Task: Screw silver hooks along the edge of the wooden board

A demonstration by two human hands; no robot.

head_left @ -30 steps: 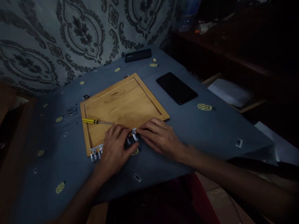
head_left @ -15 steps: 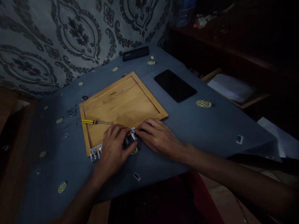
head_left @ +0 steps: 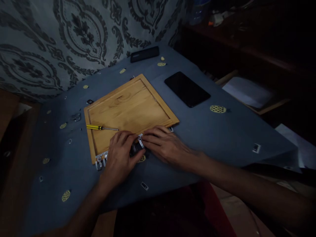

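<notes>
A pale wooden board [head_left: 128, 107] with a raised rim lies on the blue tablecloth. At its near edge, my left hand [head_left: 120, 154] curves round a silver metal hook [head_left: 141, 141], thumb below and fingers above. From the other side, the fingers of my right hand [head_left: 165, 144] press together against the same hook. Some fingertips are hidden. More metal hooks [head_left: 99, 163] hang from the board's near left corner, partly behind my left hand. A yellow and black screwdriver [head_left: 95, 127] rests across the board's left rim.
A black phone [head_left: 187, 89] lies right of the board, and a dark phone case [head_left: 144, 54] lies near the wall. Loose metal hooks [head_left: 76, 117] and tiny screws sit left of the board. An open drawer with paper [head_left: 247, 91] is at the right.
The view has shifted slightly. My right fingers have closed in a little at the hook, which sits slightly differently. My left hand holds nearly the same place.
</notes>
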